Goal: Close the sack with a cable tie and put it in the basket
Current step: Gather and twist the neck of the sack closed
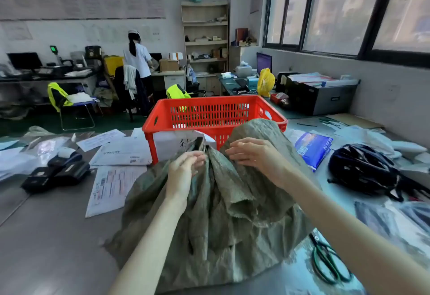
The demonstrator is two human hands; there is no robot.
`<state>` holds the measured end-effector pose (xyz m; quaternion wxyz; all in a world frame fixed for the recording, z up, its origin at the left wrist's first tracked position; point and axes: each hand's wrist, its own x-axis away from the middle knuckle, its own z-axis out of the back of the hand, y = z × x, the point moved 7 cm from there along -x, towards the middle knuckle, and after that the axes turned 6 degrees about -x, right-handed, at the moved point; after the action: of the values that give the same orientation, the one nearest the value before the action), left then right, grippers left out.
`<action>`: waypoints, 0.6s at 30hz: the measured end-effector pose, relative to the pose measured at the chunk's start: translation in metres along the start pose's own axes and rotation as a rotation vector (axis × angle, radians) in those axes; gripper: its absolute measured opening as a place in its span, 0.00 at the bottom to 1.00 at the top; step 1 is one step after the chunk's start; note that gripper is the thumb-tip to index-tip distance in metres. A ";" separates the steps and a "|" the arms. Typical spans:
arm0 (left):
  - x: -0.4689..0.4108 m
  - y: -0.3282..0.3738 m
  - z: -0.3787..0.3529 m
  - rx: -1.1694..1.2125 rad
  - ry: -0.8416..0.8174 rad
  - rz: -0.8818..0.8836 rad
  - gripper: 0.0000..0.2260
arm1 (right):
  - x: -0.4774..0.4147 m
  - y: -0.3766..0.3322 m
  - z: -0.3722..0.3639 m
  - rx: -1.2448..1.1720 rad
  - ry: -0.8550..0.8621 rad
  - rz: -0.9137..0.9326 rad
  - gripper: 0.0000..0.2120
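On the far left of the table [46, 225] I see a black handheld printer [55, 173] and loose shipping papers [111, 187]; these lie near the sack's left flank, and I judge that any wide sweep of my elbow there could drag sheets along. The near-left tabletop is bare, so that is my best open room.

My left hand [183, 171] is pinching the gathered neck of the green woven sack [221, 213], fingers curled round the bunched fabric just below a dark fold at the top. The sack sits in the middle of the table, slumped and wide at its base, with its neck raised toward the red plastic basket [214, 113] right behind it. I can't see a cable tie anywhere, in hand or on the table; if none is within reach, I would have to let go to fetch one, and the neck would likely fall open.

My right hand [253, 152] is spread, fingers extended, resting on a loose flap of sack that is not yet gathered. That flap could stay outside the bunch and leave a gap.

Right of the sack lie a blue booklet [314, 148], a black helmet [363, 169] and, near the table edge, scissors [325, 259] just beside the sack's base. The basket's near rim stands high, so I expect the sack must clear it.
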<state>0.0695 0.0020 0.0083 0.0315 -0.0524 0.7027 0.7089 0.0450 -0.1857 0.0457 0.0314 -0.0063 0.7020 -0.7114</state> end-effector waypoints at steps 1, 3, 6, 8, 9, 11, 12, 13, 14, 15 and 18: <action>0.003 -0.003 0.003 -0.018 0.016 -0.010 0.12 | -0.001 0.004 0.000 0.019 0.022 0.000 0.12; 0.009 -0.017 0.009 -0.068 0.043 -0.014 0.12 | 0.000 0.010 0.001 0.065 0.071 0.017 0.10; 0.022 -0.037 0.016 -0.141 0.049 -0.007 0.11 | 0.002 0.025 -0.001 0.227 0.144 0.042 0.10; 0.030 -0.042 0.018 -0.190 0.055 -0.018 0.10 | 0.004 0.030 -0.004 0.308 0.181 0.056 0.13; 0.033 -0.047 0.018 -0.217 0.047 -0.020 0.09 | 0.006 0.032 -0.007 0.332 0.190 0.059 0.16; 0.038 -0.054 0.016 -0.268 0.018 -0.012 0.09 | 0.008 0.037 -0.015 0.377 0.183 0.062 0.21; 0.041 -0.057 0.014 -0.290 0.001 -0.010 0.09 | 0.009 0.039 -0.019 0.402 0.174 0.061 0.23; 0.042 -0.060 0.013 -0.304 -0.009 -0.014 0.09 | 0.009 0.043 -0.022 0.426 0.166 0.061 0.25; 0.044 -0.063 0.012 -0.319 -0.019 -0.016 0.09 | 0.008 0.047 -0.025 0.452 0.163 0.064 0.28; 0.047 -0.066 0.011 -0.332 -0.028 -0.018 0.09 | 0.007 0.051 -0.027 0.478 0.164 0.063 0.31; 0.055 -0.071 0.007 -0.386 -0.052 -0.020 0.10 | 0.007 0.065 -0.032 0.539 0.150 0.043 0.36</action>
<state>0.0226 0.0086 -0.0690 0.0460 -0.0462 0.5523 0.8311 0.0385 -0.1548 -0.0197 -0.0049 0.0699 0.4880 -0.8700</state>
